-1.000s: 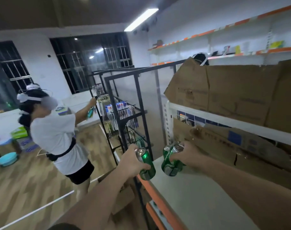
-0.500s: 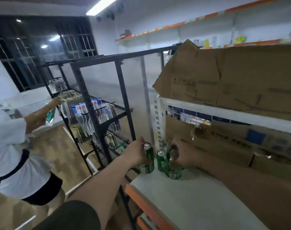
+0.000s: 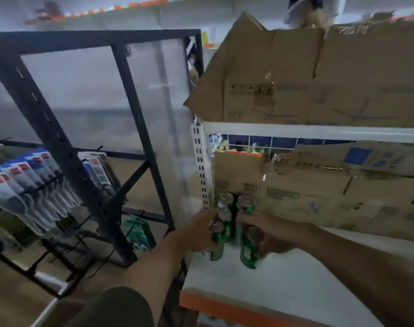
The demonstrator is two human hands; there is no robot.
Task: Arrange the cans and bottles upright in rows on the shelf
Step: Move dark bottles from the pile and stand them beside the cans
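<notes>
Green cans (image 3: 248, 251): glossy metal. Shelf (image 3: 295, 286): smooth matt white. Boxes (image 3: 319, 79): matt brown cardboard. Rack (image 3: 59, 147): matt black metal.

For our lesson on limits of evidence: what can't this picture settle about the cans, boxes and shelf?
- Head view, labels on left front can and right front can: blurred.
- Rear cans: bases hidden behind those.
- Cardboard box: print too blurred.
- Shelf: right end cut by frame edge.
</notes>
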